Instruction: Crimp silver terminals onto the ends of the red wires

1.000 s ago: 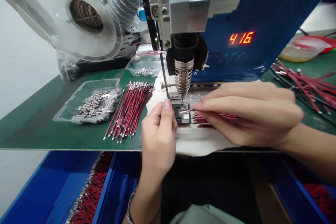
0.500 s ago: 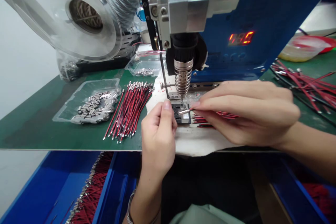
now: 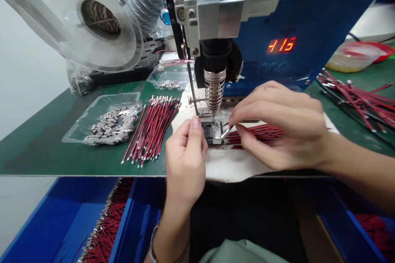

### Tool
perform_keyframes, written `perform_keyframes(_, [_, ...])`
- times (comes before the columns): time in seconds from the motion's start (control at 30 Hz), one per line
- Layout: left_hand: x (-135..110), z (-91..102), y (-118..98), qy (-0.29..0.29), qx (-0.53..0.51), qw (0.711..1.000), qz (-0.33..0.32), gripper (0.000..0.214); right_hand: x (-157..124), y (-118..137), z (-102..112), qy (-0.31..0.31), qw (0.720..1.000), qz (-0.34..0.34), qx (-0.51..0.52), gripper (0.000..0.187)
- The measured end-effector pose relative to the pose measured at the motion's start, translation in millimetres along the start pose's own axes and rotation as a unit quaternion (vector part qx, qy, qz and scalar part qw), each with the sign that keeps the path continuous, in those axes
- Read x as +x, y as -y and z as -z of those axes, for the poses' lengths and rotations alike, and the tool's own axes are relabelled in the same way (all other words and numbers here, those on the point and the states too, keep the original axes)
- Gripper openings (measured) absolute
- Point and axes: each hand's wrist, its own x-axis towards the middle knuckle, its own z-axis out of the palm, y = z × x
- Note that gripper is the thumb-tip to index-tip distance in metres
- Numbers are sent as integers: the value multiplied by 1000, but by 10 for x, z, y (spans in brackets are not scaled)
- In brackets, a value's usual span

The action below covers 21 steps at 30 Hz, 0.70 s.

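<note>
My left hand (image 3: pixel 186 160) is curled at the white pad's left edge, thumb and finger pinched by the small black fixture (image 3: pixel 212 132); what it holds is hidden. My right hand (image 3: pixel 277 125) pinches a small metal terminal (image 3: pixel 224 132) at its fingertips, tilted down onto the fixture's right side. Under that hand lies a bundle of red and black wires (image 3: pixel 259 132). The machine's ribbed metal tip (image 3: pixel 214 95) hangs just above the fixture.
A bundle of red wires (image 3: pixel 152 127) and a plastic bag of metal terminals (image 3: pixel 106 122) lie left on the green bench. A clear reel (image 3: pixel 77 16) stands behind. The blue machine's display (image 3: pixel 281 45) glows red. More wires (image 3: pixel 358 98) lie far right; blue bins (image 3: pixel 77 222) sit below.
My right hand has pulled back and curled, tilting the terminal down onto the fixture. The display has changed from 416 to 415. My left hand has stayed put.
</note>
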Motion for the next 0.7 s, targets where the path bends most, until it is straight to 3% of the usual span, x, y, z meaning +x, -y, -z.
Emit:
perform_keyframes(0.43, [-8,-7,-17,-2,1,1000,4,51,7,17,39,19,999,3,28,21])
perform_keyframes(0.7, [9,-35,-56,-11,16,1000,-1,55,-28,-114,77,97,993,16,61,23])
